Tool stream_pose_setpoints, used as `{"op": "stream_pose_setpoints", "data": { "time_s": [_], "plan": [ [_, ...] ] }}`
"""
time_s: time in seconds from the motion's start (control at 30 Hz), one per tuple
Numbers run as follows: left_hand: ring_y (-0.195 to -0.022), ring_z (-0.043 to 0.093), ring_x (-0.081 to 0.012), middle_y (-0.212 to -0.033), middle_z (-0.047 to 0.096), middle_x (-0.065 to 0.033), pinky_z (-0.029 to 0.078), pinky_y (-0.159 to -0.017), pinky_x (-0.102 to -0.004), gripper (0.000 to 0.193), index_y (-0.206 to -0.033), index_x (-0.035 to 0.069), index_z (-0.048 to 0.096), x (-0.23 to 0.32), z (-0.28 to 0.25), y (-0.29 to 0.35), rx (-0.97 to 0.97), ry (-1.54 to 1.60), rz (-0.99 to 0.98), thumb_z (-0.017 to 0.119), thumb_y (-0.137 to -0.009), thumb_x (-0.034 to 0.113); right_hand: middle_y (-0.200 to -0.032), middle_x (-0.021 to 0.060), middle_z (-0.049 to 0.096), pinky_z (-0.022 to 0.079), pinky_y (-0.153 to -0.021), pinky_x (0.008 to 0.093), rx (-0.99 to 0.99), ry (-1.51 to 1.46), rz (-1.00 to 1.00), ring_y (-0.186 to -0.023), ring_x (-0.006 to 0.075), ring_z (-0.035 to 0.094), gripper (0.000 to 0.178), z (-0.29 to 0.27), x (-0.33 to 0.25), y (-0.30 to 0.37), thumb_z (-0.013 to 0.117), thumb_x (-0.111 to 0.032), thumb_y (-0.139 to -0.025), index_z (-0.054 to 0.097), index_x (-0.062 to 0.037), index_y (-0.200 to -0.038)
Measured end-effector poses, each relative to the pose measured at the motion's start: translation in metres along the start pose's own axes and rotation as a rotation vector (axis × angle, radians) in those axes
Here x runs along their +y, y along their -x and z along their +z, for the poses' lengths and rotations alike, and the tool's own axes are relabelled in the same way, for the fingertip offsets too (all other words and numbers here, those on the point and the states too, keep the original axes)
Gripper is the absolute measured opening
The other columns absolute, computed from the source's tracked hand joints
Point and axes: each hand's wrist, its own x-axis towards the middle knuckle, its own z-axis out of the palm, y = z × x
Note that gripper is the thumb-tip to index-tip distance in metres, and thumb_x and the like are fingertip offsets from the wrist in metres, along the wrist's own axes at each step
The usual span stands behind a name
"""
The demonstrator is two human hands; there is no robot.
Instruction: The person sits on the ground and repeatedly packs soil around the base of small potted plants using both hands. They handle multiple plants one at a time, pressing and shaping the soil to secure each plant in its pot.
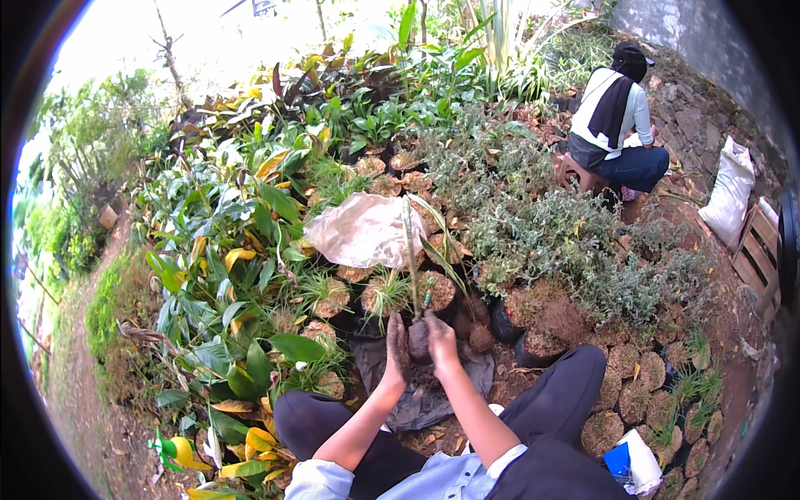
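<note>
Between my two soil-darkened hands is a dark, rounded ball of soil [420,345]. My left hand [397,350] presses its left side, fingers held together and pointing away from me. My right hand [440,337] cups the right side. A tall pale stem [410,250] rises just above the ball, with a long drooping leaf [446,265] to its right; whether the stem is rooted in the ball I cannot tell. Underneath, a dark plastic sheet [462,379] with loose soil lies between my legs. Just beyond my hands stands a soil-filled pot [437,290].
A pale crumpled sack [367,229] lies over the pots ahead. Leafy plants [250,217] crowd the left, greyish shrubs [542,237] the right. A yellow spray bottle [179,451] is at lower left. Another person [612,117] sits at far right, near a white sack [730,187] and wooden crate [757,248].
</note>
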Motion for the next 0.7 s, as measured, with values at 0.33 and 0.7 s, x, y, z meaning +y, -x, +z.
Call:
{"op": "stream_pose_setpoints", "data": {
  "time_s": [0.33, 0.7],
  "plan": [
    [-0.120, 0.045, -0.0240, -0.129, 0.049, -0.0126, 0.027, -0.106, -0.0342, 0.080, -0.130, -0.003, 0.041, -0.007, -0.005, -0.016, -0.281, 0.249, -0.337, 0.031, -0.087, 0.063, -0.138, 0.0026, 0.038, 0.018, -0.108, 0.0309, -0.072, -0.144, 0.092, -0.130, 0.0140, 0.028, 0.055, 0.004, -0.028, 0.013, 0.032, -0.052, -0.093, 0.045, -0.0134, -0.131],
    [-0.120, 0.045, -0.0240, -0.130, 0.046, -0.0134, 0.029, -0.104, -0.0350, 0.073, -0.137, 0.005, 0.033, -0.047, -0.032, -0.022, 0.143, 0.082, -0.232, 0.027, -0.090, 0.061, -0.133, 0.0101, 0.043, 0.022, -0.106, 0.0291, -0.171, 0.031, 0.012, -0.124, 0.0164, 0.038, 0.072, 0.000, 0.019, 0.020, 0.029, -0.059, -0.092, 0.042, 0.0006, -0.131]
  ]
}}
